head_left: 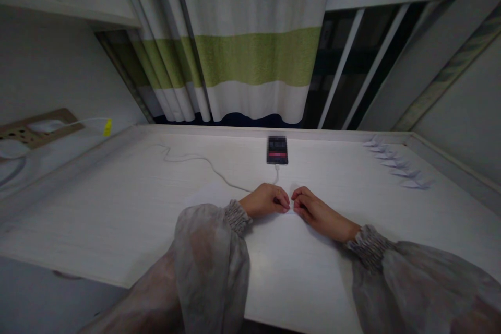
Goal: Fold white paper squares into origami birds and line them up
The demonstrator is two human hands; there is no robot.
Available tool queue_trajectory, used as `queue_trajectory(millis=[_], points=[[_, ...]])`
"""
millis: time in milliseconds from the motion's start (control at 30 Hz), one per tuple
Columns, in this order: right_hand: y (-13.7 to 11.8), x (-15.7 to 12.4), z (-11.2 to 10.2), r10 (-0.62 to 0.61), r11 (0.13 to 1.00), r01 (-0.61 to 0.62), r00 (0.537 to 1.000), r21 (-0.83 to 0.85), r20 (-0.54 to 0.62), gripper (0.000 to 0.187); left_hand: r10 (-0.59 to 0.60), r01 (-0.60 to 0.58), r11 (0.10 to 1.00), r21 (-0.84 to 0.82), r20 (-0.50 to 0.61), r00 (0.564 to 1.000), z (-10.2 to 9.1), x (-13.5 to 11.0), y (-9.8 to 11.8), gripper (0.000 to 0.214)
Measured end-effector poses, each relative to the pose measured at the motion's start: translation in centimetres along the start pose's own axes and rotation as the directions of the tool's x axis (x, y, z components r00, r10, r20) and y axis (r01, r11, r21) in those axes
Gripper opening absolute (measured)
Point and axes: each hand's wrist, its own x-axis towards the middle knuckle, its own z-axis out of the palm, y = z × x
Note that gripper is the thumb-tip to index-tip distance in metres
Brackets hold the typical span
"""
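Both hands meet near the middle of the white desk, fingertips almost touching. My left hand (270, 200) is closed in a pinch, and so is my right hand (313, 210). A small white piece of paper (290, 205) shows in the narrow gap between them, gripped from both sides. The fingers hide most of it, and it blends with the desktop, so its folds cannot be made out. Loose grey sleeves with gathered cuffs cover both forearms.
Several folded white paper pieces (405, 173) stand in a row at the desk's right. A dark, blurred-out device (277, 150) lies behind my hands, with a white cable (211, 166) trailing left. A power strip (43, 128) is at far left, and a curtain (254, 57) hangs behind.
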Motion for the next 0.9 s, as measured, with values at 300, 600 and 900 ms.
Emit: queue_trajectory(millis=[300, 600, 900], points=[[-0.26, 0.15, 0.07, 0.020, 1.000, -0.020, 1.000, 0.010, -0.002, 0.014, -0.054, 0.054, 0.998, -0.043, -0.013, 0.998, 0.06, 0.03, 0.28, 0.015], [0.05, 0.35, 0.04, 0.034, 0.999, -0.034, 0.999, 0.042, 0.007, 0.014, -0.126, 0.120, 0.988, -0.101, -0.054, 0.991, 0.64, 0.19, -0.34, 0.016], [-0.11, 0.29, 0.25, 0.056, 0.995, -0.054, 0.998, 0.083, -0.015, 0.012, -0.158, 0.153, 0.984, -0.087, -0.059, 0.986, 0.50, -0.03, 0.10, 0.014]])
